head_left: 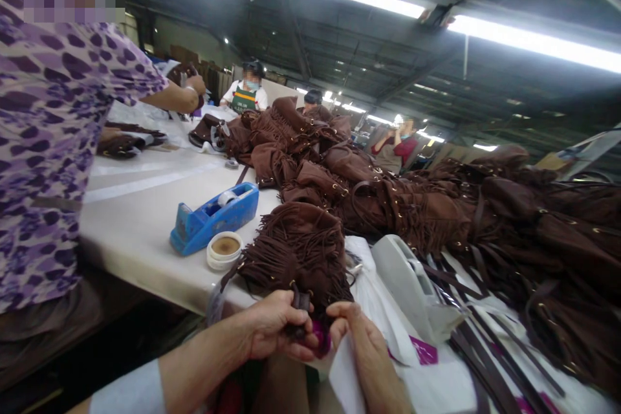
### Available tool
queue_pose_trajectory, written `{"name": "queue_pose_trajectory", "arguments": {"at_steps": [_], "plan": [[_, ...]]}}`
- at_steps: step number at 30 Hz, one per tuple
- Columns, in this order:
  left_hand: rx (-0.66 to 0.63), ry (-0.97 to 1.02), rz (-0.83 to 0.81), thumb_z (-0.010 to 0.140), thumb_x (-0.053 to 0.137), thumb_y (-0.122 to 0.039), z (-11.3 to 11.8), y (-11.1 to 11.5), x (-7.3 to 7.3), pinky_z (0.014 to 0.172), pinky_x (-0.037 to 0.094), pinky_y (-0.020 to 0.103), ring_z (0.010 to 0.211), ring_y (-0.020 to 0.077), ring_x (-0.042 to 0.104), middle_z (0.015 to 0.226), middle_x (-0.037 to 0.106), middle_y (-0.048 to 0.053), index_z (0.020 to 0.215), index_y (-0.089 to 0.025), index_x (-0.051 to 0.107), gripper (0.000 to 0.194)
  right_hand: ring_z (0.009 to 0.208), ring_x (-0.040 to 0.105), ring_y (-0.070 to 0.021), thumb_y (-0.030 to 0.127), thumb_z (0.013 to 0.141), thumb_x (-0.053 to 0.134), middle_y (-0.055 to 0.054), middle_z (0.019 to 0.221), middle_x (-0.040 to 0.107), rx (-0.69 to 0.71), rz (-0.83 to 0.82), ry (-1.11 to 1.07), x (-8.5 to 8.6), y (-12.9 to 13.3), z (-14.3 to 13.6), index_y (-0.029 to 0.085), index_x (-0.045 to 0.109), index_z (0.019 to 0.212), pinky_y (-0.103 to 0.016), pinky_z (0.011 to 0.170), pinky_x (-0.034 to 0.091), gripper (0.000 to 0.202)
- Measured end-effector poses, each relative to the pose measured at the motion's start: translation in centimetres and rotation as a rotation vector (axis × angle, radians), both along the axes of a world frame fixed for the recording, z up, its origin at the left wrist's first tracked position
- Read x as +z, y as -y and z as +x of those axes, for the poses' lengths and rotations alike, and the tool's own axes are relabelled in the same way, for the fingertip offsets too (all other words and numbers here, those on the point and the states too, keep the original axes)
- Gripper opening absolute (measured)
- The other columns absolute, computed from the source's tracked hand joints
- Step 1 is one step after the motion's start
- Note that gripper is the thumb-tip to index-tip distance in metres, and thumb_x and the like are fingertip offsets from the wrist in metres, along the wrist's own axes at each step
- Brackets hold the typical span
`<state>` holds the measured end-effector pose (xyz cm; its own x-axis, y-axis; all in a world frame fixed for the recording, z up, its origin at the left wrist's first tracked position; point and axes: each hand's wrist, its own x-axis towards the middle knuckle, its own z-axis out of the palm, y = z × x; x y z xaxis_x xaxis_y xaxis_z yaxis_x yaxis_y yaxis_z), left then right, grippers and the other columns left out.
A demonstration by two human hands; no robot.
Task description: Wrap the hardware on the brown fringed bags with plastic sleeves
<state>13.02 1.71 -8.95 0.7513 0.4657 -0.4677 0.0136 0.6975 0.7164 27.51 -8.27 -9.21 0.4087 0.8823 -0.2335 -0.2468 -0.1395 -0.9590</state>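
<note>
A brown fringed bag (303, 239) lies at the table edge right in front of me, its brass-coloured eyelets towards me. My left hand (284, 323) is closed on a short dark brown strap (301, 301) at the near side of the bag. Close by on the right, my right hand (361, 336) has its thumb and fingers pinched together at the bag's near edge; what they grip is hard to make out. A white sheet (345, 372) hangs by that hand's fingers. Between the hands shows a bit of purple material (321, 336).
A blue tape dispenser (216, 217) and a round white tub (224, 251) of brown paste stand left of the bag. On the right are a grey tape dispenser (412, 284), loose dark straps (504, 362) and a large heap of brown bags (388, 200). A co-worker (53, 142) stands at left.
</note>
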Motion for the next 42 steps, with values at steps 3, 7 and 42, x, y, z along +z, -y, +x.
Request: {"name": "queue_pose_trajectory", "arguments": {"at_steps": [3,7,42], "plan": [[0.018,-0.011,-0.022,0.065,0.084,-0.035,-0.4,0.4,0.3,0.050,0.045,0.021,0.051,0.0100,0.053,0.061,0.056,-0.005,0.094,-0.017,0.054,0.046,0.030,0.029,-0.0051,0.092,0.048,0.065,0.003,0.048,0.056,0.017,0.008,-0.177,-0.2,-1.6,0.6,0.016,0.067,0.086,-0.019,0.033,0.018,0.084],[0.036,-0.046,-0.051,0.078,0.069,-0.064,-0.4,0.3,0.2,0.041,0.028,0.018,0.041,0.0064,0.037,0.055,0.048,-0.008,0.090,-0.018,0.052,0.050,0.036,0.038,-0.0065,0.062,0.038,0.090,0.000,0.060,0.064,0.141,-0.024,-0.280,-1.5,-0.8,0.9,0.017,0.073,0.090,-0.020,0.035,0.025,0.071],[-0.192,-0.390,0.566,0.060,0.065,-0.077,-2.4,-1.3,2.8,0.034,0.021,0.024,0.029,0.0085,0.034,0.037,0.044,-0.003,0.047,-0.020,0.051,0.061,0.072,0.058,-0.0239,0.064,0.079,0.060,-0.001,0.070,0.064,-0.370,0.028,0.441,-1.7,-1.7,-4.9,0.028,0.060,0.076,-0.033,0.069,0.044,0.036]]}}
